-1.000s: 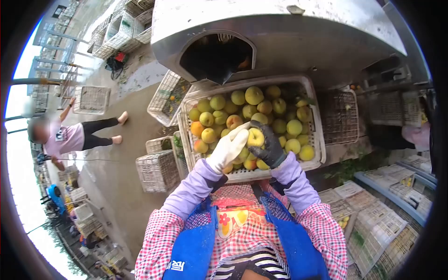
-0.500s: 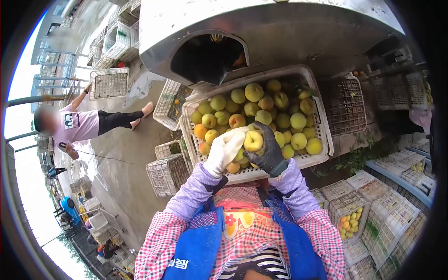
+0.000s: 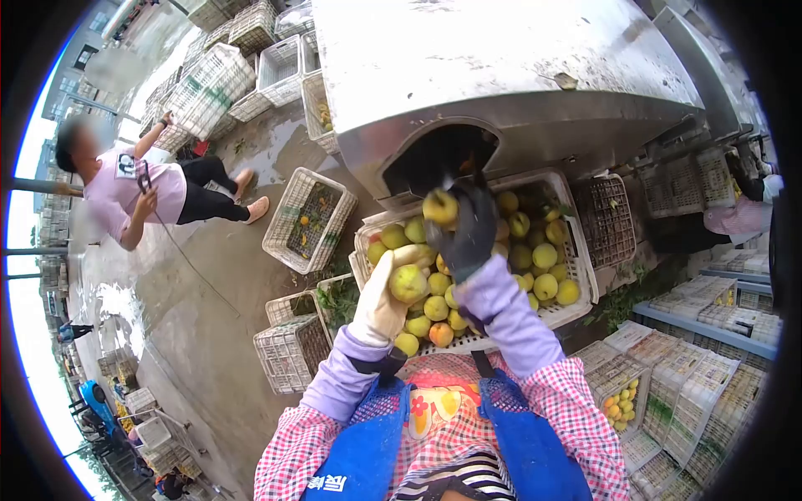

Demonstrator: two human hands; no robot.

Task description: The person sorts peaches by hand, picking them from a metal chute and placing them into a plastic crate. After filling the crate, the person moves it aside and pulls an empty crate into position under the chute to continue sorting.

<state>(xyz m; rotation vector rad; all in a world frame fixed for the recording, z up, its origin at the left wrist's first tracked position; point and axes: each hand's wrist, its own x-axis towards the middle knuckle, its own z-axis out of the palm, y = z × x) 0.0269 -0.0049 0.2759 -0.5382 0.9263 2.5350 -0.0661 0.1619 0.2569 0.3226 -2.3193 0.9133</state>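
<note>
Right arm stretched forward, right hand (image 3: pixel 468 234) in dark glove, fingers closed around a small yellow round peach (image 3: pixel 440 205) at the fingertips, just below the dark chute mouth (image 3: pixel 439 159) of the grey steel machine (image 3: pixel 501 75).

Left hand (image 3: pixel 380 305), white glove, palm up, fingers cupping a yellow-green round peach (image 3: pixel 408 282) above the white plastic crate (image 3: pixel 582 250) of fruit.

Both peaches are near-spherical, with no long axis; stem ends cannot be told.

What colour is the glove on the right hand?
The glove is dark grey, almost black; head view.

White-gloved left grip (image 3: pixel 386 294), black-gloved right grip (image 3: pixel 466 232)
</note>
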